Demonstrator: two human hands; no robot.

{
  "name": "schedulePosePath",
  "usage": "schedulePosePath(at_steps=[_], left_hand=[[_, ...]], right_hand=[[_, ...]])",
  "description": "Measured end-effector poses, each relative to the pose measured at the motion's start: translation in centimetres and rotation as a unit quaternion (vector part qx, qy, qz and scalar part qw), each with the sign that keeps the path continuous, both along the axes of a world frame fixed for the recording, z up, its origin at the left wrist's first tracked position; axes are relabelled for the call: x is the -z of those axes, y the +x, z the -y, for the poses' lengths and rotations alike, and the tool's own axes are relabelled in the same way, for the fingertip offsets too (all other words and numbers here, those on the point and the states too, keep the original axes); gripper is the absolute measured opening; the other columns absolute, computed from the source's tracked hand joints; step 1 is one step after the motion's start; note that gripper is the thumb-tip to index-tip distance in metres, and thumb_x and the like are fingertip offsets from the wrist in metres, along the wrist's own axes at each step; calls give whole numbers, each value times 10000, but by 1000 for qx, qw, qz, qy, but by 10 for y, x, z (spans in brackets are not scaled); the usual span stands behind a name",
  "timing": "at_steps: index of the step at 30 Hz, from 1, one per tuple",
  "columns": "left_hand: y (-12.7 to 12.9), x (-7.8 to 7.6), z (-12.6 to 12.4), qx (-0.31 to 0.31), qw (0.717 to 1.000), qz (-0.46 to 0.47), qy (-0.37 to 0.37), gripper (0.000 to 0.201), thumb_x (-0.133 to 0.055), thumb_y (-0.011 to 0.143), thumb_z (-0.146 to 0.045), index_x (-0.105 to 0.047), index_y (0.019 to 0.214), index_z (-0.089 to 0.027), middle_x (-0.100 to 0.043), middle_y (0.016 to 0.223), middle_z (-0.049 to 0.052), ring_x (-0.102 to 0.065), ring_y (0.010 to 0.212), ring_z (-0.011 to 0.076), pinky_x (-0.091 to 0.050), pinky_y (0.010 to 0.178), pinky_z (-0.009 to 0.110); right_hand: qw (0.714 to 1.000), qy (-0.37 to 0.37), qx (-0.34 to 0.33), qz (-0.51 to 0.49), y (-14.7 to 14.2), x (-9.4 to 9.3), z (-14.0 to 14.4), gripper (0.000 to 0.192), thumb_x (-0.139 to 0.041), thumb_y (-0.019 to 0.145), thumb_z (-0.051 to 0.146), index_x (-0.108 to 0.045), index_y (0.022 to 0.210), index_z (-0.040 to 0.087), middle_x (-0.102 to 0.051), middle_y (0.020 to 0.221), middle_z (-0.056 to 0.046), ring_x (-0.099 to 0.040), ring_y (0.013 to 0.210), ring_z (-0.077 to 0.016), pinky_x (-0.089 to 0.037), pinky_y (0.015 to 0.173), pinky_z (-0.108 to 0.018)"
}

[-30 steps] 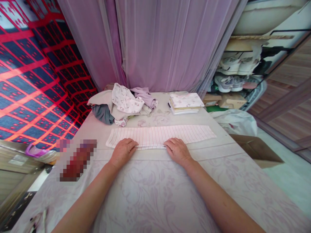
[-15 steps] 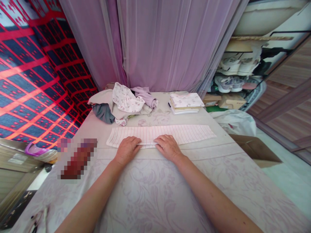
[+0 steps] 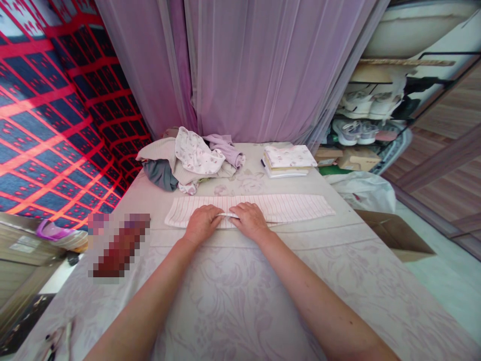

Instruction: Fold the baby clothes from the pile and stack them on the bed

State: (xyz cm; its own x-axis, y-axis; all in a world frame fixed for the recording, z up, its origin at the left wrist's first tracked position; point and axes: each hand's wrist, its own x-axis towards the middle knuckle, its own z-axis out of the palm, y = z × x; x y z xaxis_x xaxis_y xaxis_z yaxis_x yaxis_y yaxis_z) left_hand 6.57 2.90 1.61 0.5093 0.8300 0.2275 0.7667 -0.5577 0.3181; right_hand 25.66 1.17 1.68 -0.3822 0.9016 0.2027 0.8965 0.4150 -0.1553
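A pink-and-white striped cloth (image 3: 296,208) lies in a long flat strip across the bed-like surface (image 3: 225,301). At the near edge of its middle, my left hand (image 3: 203,221) pinches the fabric between thumb and fingers. My right hand (image 3: 250,219) grips the same edge just to the right, its fingertips a short gap from the left ones. Between the two hands the edge is lifted a little. The thumbs show in part; the cloth under the fingers is hidden.
Behind on the left is a heap of crumpled clothes (image 3: 199,155). A folded stack of cloths (image 3: 289,161) sits at the back right. A blurred red item (image 3: 120,248) lies on the left. Purple curtains (image 3: 255,70) hang behind; right of the surface stands an open cardboard box (image 3: 394,233).
Both hands have moved slightly closer together and a bit away from me. The near edge of the striped cloth between them has been raised.
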Motion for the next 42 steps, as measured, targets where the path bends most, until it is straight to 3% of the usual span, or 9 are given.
schedulePosePath(at_steps=[8,12,20,29,33,36,42], left_hand=[[3,-1,2,-40,999,-21,10,228,-591,852,-346,-641,1034,-217,-675,981,46,-586,917,216,-413,768,322],[4,-1,6,-57,996,-73,9,179,-613,832,-314,-643,978,-216,-661,910,46,-580,888,226,-403,736,330],[-1,5,10,-12,994,-100,31,201,-556,851,-205,-623,1039,-225,-646,944,49,-567,899,217,-414,767,330],[-21,19,16,43,990,-105,80,318,-504,889,-155,-625,1163,-261,-674,1090,62,-597,982,223,-458,809,363],[-25,21,17,30,993,-83,78,307,-476,913,-201,-621,1182,-234,-674,1092,85,-605,970,222,-475,814,372],[-22,16,17,4,996,-68,58,304,-471,924,-258,-620,1187,-222,-672,1088,89,-603,973,225,-480,824,376],[-15,14,22,20,996,-61,54,289,-502,907,-256,-634,1165,-248,-665,1124,78,-596,1019,233,-463,860,396]], right_hand=[[999,35,19,36,-6,-6,-7,124,-618,848,285,-648,925,193,-649,912,-71,-533,896,-224,-308,757,-342],[997,68,17,40,-6,-3,-2,100,-614,840,256,-636,904,181,-637,883,-76,-514,862,-226,-295,740,-344],[995,93,-37,7,17,10,15,76,-557,861,184,-621,900,188,-635,861,-51,-504,838,-203,-310,722,-317],[989,148,-24,-13,54,25,32,127,-578,864,164,-689,880,222,-663,859,-28,-516,818,-179,-344,707,-295],[986,167,-10,-23,61,24,28,164,-584,872,182,-716,935,255,-679,885,-23,-528,827,-173,-357,718,-291],[990,143,13,-15,61,19,27,202,-577,862,161,-720,966,260,-679,921,-37,-537,851,-178,-367,727,-298],[999,25,-20,-41,58,7,26,171,-565,856,203,-721,915,240,-679,902,-26,-570,878,-170,-402,788,-297]])
